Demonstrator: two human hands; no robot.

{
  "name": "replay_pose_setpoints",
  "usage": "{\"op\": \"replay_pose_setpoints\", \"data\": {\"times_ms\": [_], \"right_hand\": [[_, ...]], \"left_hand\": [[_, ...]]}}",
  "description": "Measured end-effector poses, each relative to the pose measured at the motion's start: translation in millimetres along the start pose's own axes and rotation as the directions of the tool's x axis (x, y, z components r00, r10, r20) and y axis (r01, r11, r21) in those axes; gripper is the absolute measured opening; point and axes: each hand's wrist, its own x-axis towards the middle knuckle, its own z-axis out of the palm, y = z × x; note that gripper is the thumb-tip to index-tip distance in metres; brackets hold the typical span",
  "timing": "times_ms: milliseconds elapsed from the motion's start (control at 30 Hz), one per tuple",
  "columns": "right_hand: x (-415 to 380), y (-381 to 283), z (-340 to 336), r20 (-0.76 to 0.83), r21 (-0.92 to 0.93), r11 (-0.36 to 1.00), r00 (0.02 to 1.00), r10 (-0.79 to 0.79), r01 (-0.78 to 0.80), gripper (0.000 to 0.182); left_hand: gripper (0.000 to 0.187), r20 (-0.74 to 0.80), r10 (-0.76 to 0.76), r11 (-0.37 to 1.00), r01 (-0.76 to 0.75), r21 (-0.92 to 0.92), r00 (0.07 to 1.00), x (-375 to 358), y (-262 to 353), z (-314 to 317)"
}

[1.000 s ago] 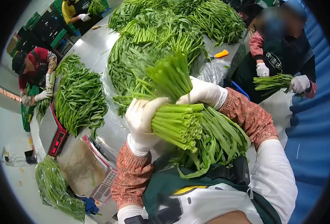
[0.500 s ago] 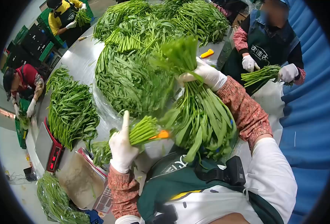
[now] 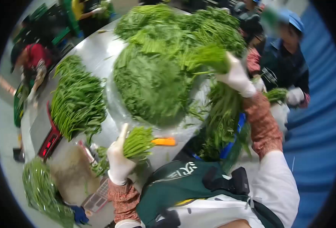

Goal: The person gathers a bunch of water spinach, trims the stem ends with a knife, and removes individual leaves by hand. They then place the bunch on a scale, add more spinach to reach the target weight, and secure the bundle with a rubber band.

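Note:
My gloved right hand (image 3: 236,74) is closed around a large bunch of water spinach (image 3: 209,59). Its cut stem ends point left, and its long leaves hang below the hand, smeared by motion. Lower down, my gloved left hand (image 3: 120,161) grips a smaller bunch of water spinach (image 3: 138,142), cut ends up, with one finger stretched upward. Just right of that bunch, an orange-handled tool (image 3: 164,141) lies on the metal table (image 3: 94,47); its blade, if any, is hidden. A big heap of loose water spinach (image 3: 153,72) covers the table's middle.
Another pile of greens (image 3: 78,98) lies at left, beside a scale with a red display (image 3: 50,144). A bagged bunch (image 3: 42,190) sits at lower left. Below my right forearm is a blue-edged container (image 3: 232,140). A co-worker (image 3: 285,64) holding greens stands close at right; others work at far left.
My right hand has swung to the right with its bunch, whose leaves now hang over the blue-edged container. My left hand still grips the smaller bunch. The whole view has shifted slightly.

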Motion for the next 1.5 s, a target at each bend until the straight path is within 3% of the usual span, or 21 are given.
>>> {"op": "replay_pose_setpoints", "data": {"times_ms": [67, 133, 167, 267, 400, 533, 700, 733, 967, 1000, 1067, 1100, 1133, 1167, 1233, 1267, 1300, 1333, 1367, 1467, 1500], "right_hand": [[2.6, 9.4, -22.2, -0.082, -0.203, 0.979, 0.996, 0.017, -0.034, 0.052], [27.7, -27.8, -26.4, 0.081, 0.293, 0.911, 0.957, 0.280, -0.292, 0.050], [38.5, -30.9, -17.7, 0.053, 0.225, 0.959, 0.985, 0.164, -0.171, 0.051], [82.7, -53.2, 12.0, -0.018, -0.017, 0.983, 0.983, -0.182, 0.182, 0.054], [150.5, -121.0, 60.8, -0.073, -0.284, 0.815, 0.836, -0.544, 0.505, 0.062], [232.4, -165.2, 146.1, -0.078, -0.347, 0.564, 0.577, -0.813, 0.749, 0.058], [314.7, -192.9, 286.5, 0.163, -0.354, 0.310, 0.384, -0.909, 0.883, 0.031], [330.1, -188.6, 314.0, 0.239, -0.381, 0.238, 0.344, -0.908, 0.893, 0.052], [411.4, -116.9, 470.0, 0.612, -0.413, -0.063, 0.226, -0.758, 0.909, 0.017], [421.8, -99.4, 490.0, 0.636, -0.388, -0.102, 0.186, -0.749, 0.916, 0.015], [430.7, -77.3, 521.4, 0.680, -0.347, 0.043, 0.283, -0.677, 0.937, 0.012], [432.9, -67.1, 537.7, 0.691, -0.324, 0.134, 0.331, -0.643, 0.936, 0.014], [434.7, -53.1, 556.3, 0.701, -0.300, 0.225, 0.374, -0.607, 0.927, 0.016], [435.1, -23.6, 578.2, 0.464, -0.018, 0.377, 0.342, -0.817, 0.926, 0.026], [426.5, 33.3, 645.8, 0.534, 0.086, 0.762, 0.616, -0.579, 0.642, 0.032], [416.3, 37.3, 657.7, 0.600, 0.056, 0.814, 0.632, -0.491, 0.578, 0.032], [405.5, 39.1, 668.4, 0.658, 0.014, 0.857, 0.641, -0.396, 0.516, 0.033], [392.5, 33.0, 666.3, 0.763, -0.152, 0.708, 0.537, -0.359, 0.690, 0.032], [389.6, 42.2, 677.6, 0.721, -0.197, 0.628, 0.546, -0.427, 0.753, 0.057], [392.9, 15.5, 659.6, 0.826, -0.366, 0.606, 0.547, -0.137, 0.706, 0.091], [400.2, 12.8, 659.9, 0.858, -0.371, 0.558, 0.504, -0.099, 0.742, 0.118]], "left_hand": [[0.075, 0.031, -0.027, 1.000, 0.027, 0.000, 0.999, -7.4, -0.4, -8.6], [0.077, 0.034, -0.108, 0.985, 0.111, -0.132, 0.994, -16.4, 2.5, -11.4], [0.077, 0.050, -0.146, 0.911, 0.153, -0.382, 0.988, -21.3, 5.3, -10.7], [0.076, 0.088, -0.164, 0.847, 0.186, -0.497, 0.983, -33.1, -0.1, -16.8], [0.073, 0.069, -0.141, 0.958, 0.153, -0.243, 0.988, -43.0, -8.5, -27.4], [0.074, 0.042, -0.189, 0.924, 0.192, -0.331, 0.981, -45.9, -26.2, -29.9], [0.064, -0.085, -0.205, 0.901, 0.154, -0.406, 0.975, -31.7, -58.9, -30.9], [0.068, -0.060, -0.233, 0.871, 0.181, -0.457, 0.971, -29.5, -68.6, -30.1], [0.069, 0.139, -0.384, 0.664, 0.377, -0.645, 0.913, -16.5, -126.5, -43.0], [0.071, 0.151, -0.403, 0.591, 0.382, -0.710, 0.903, -23.5, -139.3, -31.4], [0.066, 0.131, -0.462, 0.462, 0.363, -0.809, 0.877, -16.7, -147.1, -31.3], [0.073, 0.381, -0.433, 0.075, 0.454, -0.888, 0.817, -24.4, -152.3, -29.2], [0.082, 0.490, -0.453, -0.065, 0.520, -0.851, 0.745, -31.0, -163.8, -19.4], [0.083, 0.501, -0.456, -0.146, 0.494, -0.857, 0.736, -29.2, -167.4, -19.9], [0.071, 0.419, -0.457, -0.138, 0.404, -0.905, 0.785, -28.3, -171.5, -12.8], [0.056, 0.617, -0.541, -0.562, 0.301, -0.771, 0.572, -35.1, -177.2, 4.2], [0.051, 0.668, -0.516, -0.712, 0.166, -0.682, 0.536, -38.3, -183.8, 12.2], [0.046, 0.715, -0.478, -0.825, 0.018, -0.565, 0.509, -33.9, -187.0, 12.7], [0.047, 0.629, -0.557, -0.651, 0.185, -0.736, 0.543, -31.3, -179.4, 9.7], [0.050, 0.542, -0.442, -0.673, 0.135, -0.727, 0.715, -46.8, -190.5, 24.9], [0.057, 0.639, -0.422, -0.825, 0.019, -0.564, 0.643, -36.8, -188.3, 17.3]]}}
